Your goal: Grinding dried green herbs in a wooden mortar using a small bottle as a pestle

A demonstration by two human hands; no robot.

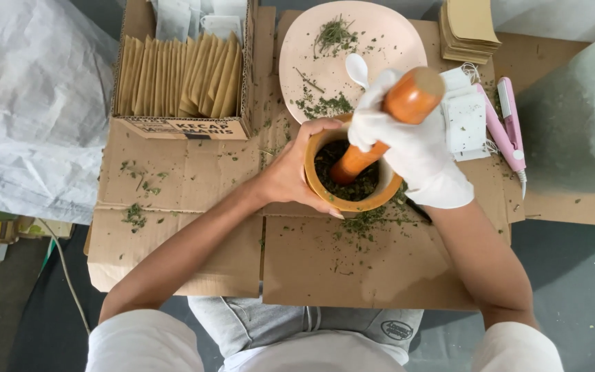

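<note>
Head view: I see left hand (290,172) fingers clasping wooden mortar (352,172); gloved right hand (408,148) fingers clamped on pestle (380,124) in dried herbs (363,186).

Up top left I see an open brown cardboard box (180,124), rectangular, with dark print on its front wall, packed with upright tan paper envelopes (184,77) in a tight row; a few white sachets (197,17) stand behind them. At the top right, a stack of flat tan envelopes (468,29). Just below it, small white square sachets (466,120) lie beside a pink tool.
</note>
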